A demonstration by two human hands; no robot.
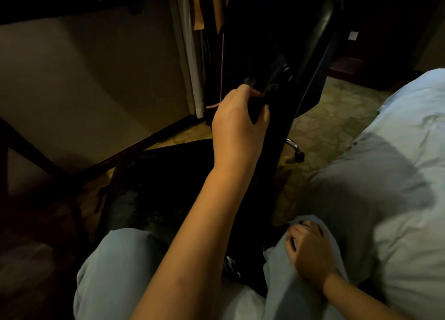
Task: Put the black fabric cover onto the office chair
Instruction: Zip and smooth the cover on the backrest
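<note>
Bedding (pixel 397 163) — perhaps touching — beside office chair (pixel 277 43).

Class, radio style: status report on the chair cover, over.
Left hand grips black fabric cover at office chair back. Right hand rests on knee. Dim light; fit unclear.

- The office chair (pixel 284 31) has a black back that looks like leather or vinyl: smooth and glossy, with light streaks along its rounded top edge.
- The black fabric cover (pixel 154 194) is soft cloth, mostly matt, with a faint mottled sheen.
- The chair leg (pixel 292 143) is bright polished metal, and its caster (pixel 299 155) looks like dull black plastic.
- The bedding (pixel 409 151) is white cloth, matt and creased.
- The trousers (pixel 115 271) are pale blue-grey woven cloth, matt.
- The carpet (pixel 337 117) is patterned, matt pile.
- The skirting (pixel 144 146) is dark wood, slightly glossy.
- The wall (pixel 84 79) is smooth, matt beige.
</note>
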